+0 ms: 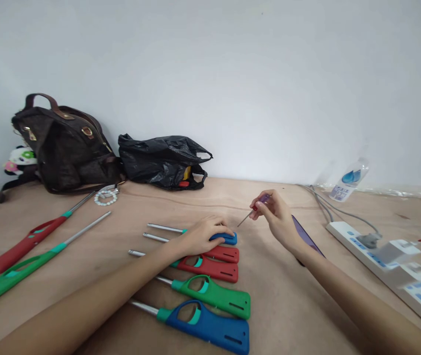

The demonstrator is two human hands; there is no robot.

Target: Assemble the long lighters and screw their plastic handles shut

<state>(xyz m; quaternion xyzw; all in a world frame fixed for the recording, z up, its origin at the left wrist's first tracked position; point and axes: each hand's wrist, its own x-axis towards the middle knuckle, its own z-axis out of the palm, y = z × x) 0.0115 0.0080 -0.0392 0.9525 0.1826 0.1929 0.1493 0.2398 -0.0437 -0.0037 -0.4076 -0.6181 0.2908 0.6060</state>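
Observation:
My left hand (207, 233) is closed over the handle of the farthest blue gas lighter (229, 238), which lies flat with its metal tube to the left. In my right hand (275, 217) is a small screwdriver (246, 219) with a purple and red handle, its thin shaft slanting down to the left. The tip is just off the end of that lighter, apart from it. Nearer me in the same row lie two red lighters (213, 268), a green lighter (228, 298) and another blue lighter (225, 329), their handles to the right.
A longer red lighter (21, 250) and green lighter (21, 274) lie at left, by a beaded bracelet (105, 196). Behind are a dark backpack (69, 153) and a black plastic bag (154, 160). A phone (306, 236), power strip (358, 246) with cables and bottle (350, 180) occupy the right.

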